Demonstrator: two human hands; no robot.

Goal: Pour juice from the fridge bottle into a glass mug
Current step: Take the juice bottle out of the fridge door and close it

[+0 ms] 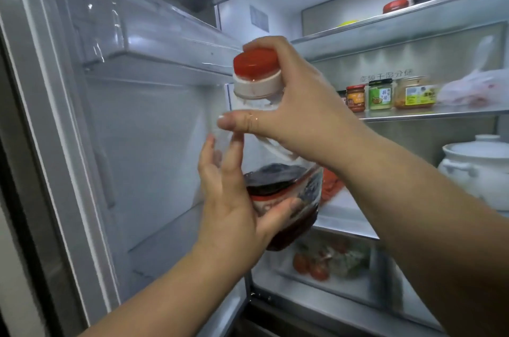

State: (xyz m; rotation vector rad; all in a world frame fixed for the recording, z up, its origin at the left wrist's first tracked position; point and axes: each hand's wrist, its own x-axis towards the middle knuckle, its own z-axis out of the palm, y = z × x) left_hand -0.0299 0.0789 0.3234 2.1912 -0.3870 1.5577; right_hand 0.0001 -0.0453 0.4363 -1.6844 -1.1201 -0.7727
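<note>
Middle fridge shelf [429, 115] with three labelled jars [380, 94] and a white bag [473, 87].

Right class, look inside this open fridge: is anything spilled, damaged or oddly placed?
Nothing stands out. The bottle is capped, held in both hands, and the jars stand upright on their shelf.

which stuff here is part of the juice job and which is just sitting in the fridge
Job: bottle with red cap, held by left hand and right hand.

Just there: jars, white pot, bag, vegetables. No mug in view.
</note>
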